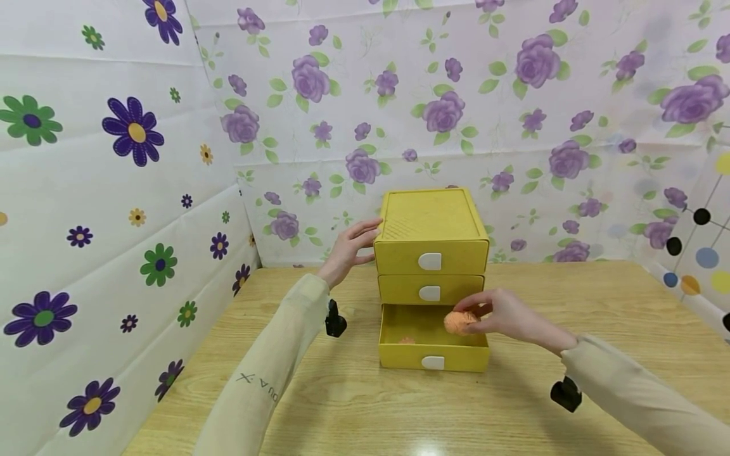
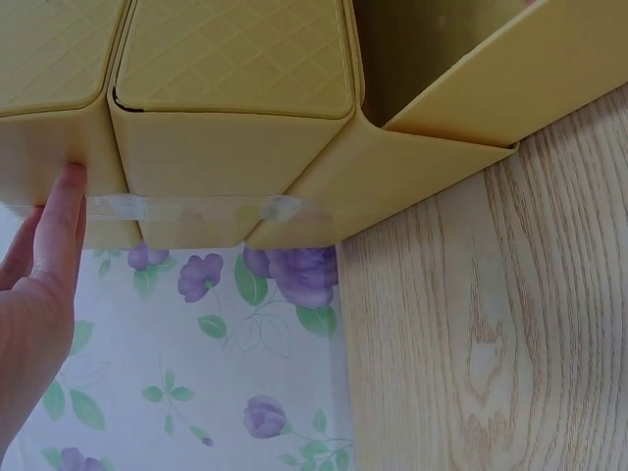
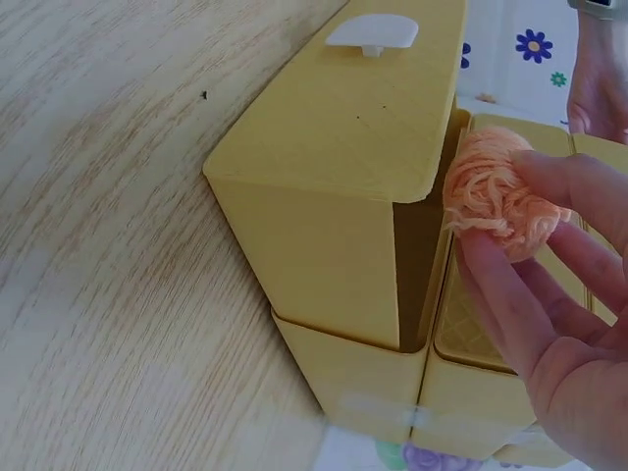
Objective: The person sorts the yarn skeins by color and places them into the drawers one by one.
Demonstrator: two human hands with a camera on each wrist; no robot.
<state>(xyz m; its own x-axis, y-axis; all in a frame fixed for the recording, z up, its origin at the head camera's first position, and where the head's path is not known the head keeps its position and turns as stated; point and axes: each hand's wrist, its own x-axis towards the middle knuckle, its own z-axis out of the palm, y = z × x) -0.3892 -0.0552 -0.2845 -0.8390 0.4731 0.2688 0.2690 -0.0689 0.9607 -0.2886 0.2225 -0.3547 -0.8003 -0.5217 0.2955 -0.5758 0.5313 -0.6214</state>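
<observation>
A yellow three-drawer box [image 1: 433,215] stands on the table with its bottom drawer [image 1: 393,356] pulled out. My right hand [image 1: 504,315] pinches a ball of orange yarn [image 1: 458,323] between thumb and fingers, over the right part of that drawer; the right wrist view shows the yarn ball [image 3: 500,191] beside the drawer's opening. Inside the drawer, toward the left, a small orange bit [image 1: 407,341] shows just above the front wall. Against the box's upper left side, my left hand [image 1: 349,250] rests its extended fingers; a fingertip touches the yellow side in the left wrist view.
The upper two drawers, with white handles [image 1: 430,261], are closed. Wood-grain table [image 1: 331,392] surrounds the box. Behind it hangs a floral sheet [image 1: 388,126], and another flowered sheet [image 1: 114,209] runs along the left. Clear tape [image 2: 216,208] crosses the side of the drawers.
</observation>
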